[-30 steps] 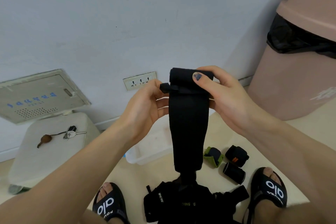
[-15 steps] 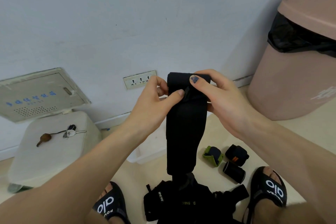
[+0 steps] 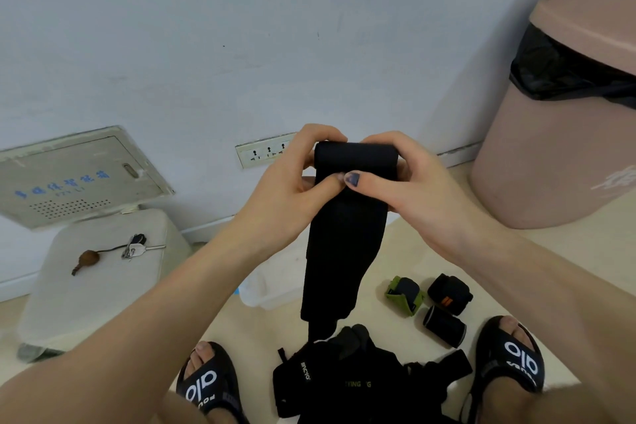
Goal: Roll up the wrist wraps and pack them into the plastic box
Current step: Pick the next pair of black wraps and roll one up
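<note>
The pale floor (image 3: 378, 337) is carrying a heap of black wrist wraps (image 3: 358, 379) between two black sandals (image 3: 509, 365). Just right of the heap, three rolled wraps are lying close together: a green-edged one (image 3: 403, 294), one with an orange tag (image 3: 449, 293) and a plain black one (image 3: 444, 325). A clear plastic box (image 3: 272, 289) is sitting nearer the wall, a pink bin (image 3: 550, 165) is standing at the right, and a white stool (image 3: 93, 279) is standing at the left.

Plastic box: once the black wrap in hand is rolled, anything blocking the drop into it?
Only the wrap itself. Both hands, left and right, hold the black wrist wrap, whose unrolled tail hangs in front of the plastic box and hides most of it. On the visible part, nothing covers the opening.
</note>
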`<state>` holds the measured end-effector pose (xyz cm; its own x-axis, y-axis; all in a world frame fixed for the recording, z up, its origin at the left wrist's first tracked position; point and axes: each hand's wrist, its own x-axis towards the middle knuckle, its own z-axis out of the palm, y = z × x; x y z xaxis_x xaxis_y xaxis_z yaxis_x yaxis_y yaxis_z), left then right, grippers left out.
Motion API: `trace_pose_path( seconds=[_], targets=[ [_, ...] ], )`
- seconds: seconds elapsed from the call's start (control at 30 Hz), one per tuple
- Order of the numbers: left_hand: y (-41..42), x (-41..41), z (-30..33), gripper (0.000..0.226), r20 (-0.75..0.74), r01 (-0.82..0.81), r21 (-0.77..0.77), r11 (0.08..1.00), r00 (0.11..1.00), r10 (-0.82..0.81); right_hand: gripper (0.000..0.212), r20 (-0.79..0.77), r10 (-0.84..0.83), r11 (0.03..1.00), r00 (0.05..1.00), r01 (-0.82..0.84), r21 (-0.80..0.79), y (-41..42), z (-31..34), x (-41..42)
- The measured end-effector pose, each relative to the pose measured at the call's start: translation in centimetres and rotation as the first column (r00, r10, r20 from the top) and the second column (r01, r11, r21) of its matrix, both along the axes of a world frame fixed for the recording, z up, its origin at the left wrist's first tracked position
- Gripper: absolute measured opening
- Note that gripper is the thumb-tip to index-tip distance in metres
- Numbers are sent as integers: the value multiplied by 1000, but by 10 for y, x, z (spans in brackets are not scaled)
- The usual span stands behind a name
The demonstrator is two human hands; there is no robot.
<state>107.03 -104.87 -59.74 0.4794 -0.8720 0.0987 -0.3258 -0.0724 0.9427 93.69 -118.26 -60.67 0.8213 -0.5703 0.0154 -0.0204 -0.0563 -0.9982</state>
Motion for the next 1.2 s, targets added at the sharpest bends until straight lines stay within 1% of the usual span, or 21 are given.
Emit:
trace_pose_path(
  seconds=[0.27, 0.33, 0.4, 0.53, 0.6, 0.77, 0.87, 0.93, 1.0, 1.1, 1.2],
  targets=[
    [1, 2, 0, 33, -68, 11, -35, 999, 998, -13, 30, 7, 20, 999, 1000, -20, -41, -3, 1, 0],
    [1, 1, -1, 33, -65, 2, -40, 999, 998, -5, 30, -2, 19, 999, 1000, -19, -41, -3, 2, 0],
    [0, 1, 1, 34, -61, -9, -46, 999, 998, 6, 30, -13, 30, 1000, 999, -30, -8, -4, 4, -1],
    [1, 1, 3, 31, -13, -17, -30, 999, 1000, 16, 24, -3, 54, 983, 999, -53, 176, 0, 10, -3],
    [2, -1, 3, 27, 21, -15, -18, 1000, 1000, 15, 21, -4, 33, 974, 999, -31, 226, 2, 10, -2],
    [2, -5, 4, 27, 93, -28, 5, 1000, 995, 28, 17, -14, -18, 981, 1000, 21, 193, 2, 8, 1],
    [1, -4, 1, 29, 116, -32, 28, 999, 993, 28, 17, 10, -21, 976, 1000, 19, 216, 2, 10, 0],
    [-1, -3, -2, 26, 57, -37, 65, 997, 998, 33, 19, 23, -20, 973, 1000, 14, 229, 2, 12, -1],
    [-4, -2, -4, 26, -50, -44, 113, 993, 998, 50, 20, 33, -21, 970, 999, 12, 243, 2, 13, -1],
    [-9, -1, -7, 37, -175, -61, 162, 985, 980, 90, 21, 39, -21, 966, 999, 10, 259, 2, 14, -1],
    [-10, 1, -5, 45, -267, -45, 155, 987, 960, 85, 21, 40, -21, 966, 999, 10, 258, 1, 15, -1]
  ],
)
